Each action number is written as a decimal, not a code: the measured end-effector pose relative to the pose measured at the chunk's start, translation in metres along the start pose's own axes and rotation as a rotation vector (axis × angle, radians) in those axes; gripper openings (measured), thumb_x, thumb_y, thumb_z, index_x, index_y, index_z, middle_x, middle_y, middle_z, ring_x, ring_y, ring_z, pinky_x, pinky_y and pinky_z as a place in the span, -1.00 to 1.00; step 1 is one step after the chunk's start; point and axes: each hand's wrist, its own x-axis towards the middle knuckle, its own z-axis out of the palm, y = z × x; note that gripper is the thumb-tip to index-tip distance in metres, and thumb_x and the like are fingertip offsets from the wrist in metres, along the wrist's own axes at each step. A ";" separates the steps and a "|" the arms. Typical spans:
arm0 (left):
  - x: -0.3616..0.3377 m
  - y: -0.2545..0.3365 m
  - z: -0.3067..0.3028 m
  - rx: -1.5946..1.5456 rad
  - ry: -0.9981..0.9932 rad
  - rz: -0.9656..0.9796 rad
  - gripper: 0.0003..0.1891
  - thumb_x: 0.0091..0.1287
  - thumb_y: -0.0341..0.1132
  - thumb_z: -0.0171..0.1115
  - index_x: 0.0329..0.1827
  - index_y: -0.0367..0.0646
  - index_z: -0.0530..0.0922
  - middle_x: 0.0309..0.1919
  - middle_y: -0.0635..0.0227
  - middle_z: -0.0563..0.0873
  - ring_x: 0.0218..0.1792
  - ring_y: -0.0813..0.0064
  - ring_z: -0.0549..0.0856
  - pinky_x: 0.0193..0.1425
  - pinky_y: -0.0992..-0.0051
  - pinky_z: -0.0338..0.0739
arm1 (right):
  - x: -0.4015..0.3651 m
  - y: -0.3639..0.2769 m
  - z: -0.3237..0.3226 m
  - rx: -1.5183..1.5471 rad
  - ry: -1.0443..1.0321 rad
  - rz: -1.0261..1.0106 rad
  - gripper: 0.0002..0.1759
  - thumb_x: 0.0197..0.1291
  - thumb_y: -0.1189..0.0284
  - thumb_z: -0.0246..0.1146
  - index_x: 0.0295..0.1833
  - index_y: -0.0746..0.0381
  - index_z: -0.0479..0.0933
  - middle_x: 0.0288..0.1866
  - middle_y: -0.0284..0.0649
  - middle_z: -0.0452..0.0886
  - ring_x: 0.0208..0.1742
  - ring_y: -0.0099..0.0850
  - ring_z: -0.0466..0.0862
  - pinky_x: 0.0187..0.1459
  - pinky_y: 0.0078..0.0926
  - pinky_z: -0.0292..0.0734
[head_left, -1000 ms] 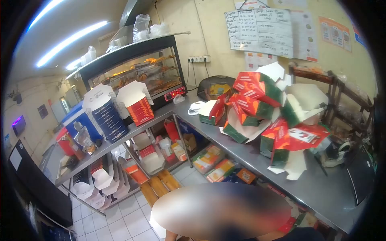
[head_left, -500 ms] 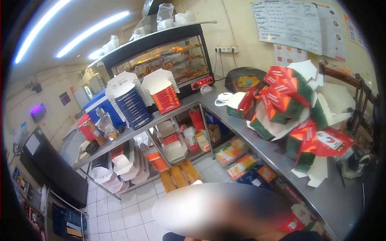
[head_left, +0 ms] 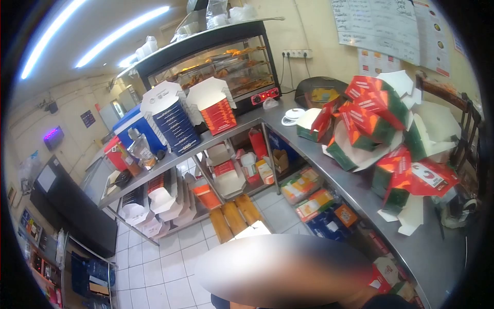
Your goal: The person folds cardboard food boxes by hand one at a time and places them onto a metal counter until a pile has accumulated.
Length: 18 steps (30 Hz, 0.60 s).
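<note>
white carton (head_left: 252, 229) — probably near blurred hands (head_left: 309, 283)

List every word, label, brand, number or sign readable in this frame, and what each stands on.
None can be quoted with confidence.
Whiteboard: handwritten rows, too blurred to read.
Poster beside it: print too small.
Sheet below it: too small.
Red boxes: pale lettering, too blurred.
Blue boxes: printed marks, too small.
Warmer's control panel: markings too small.
</note>
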 end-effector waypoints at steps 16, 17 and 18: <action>0.010 -0.002 -0.019 0.727 -0.044 0.300 -0.82 0.37 -0.44 0.37 -0.03 -0.28 0.75 -0.22 0.19 0.77 -0.23 0.31 0.76 -0.06 0.41 0.62 | -0.019 0.039 0.008 -0.217 -0.136 0.133 -0.75 0.39 0.19 0.30 0.05 0.04 0.68 -0.12 -0.36 0.67 0.01 -0.38 0.63 0.16 -0.25 0.29; 0.007 0.001 -0.013 0.761 0.000 0.204 -0.75 0.35 -0.43 0.39 0.07 -0.25 0.71 -0.25 0.18 0.78 -0.27 0.28 0.76 -0.11 0.40 0.63 | -0.019 0.039 0.014 -0.180 -0.189 0.112 -0.75 0.39 0.18 0.29 0.06 0.05 0.66 -0.12 -0.34 0.66 0.03 -0.37 0.63 0.17 -0.24 0.29; 0.006 0.005 -0.008 0.794 0.042 0.107 -0.66 0.33 -0.43 0.41 0.16 -0.22 0.67 -0.28 0.18 0.78 -0.32 0.25 0.77 -0.15 0.39 0.64 | -0.020 0.039 0.020 -0.144 -0.241 0.091 -0.74 0.40 0.18 0.28 0.07 0.05 0.65 -0.13 -0.33 0.65 0.06 -0.35 0.63 0.17 -0.24 0.29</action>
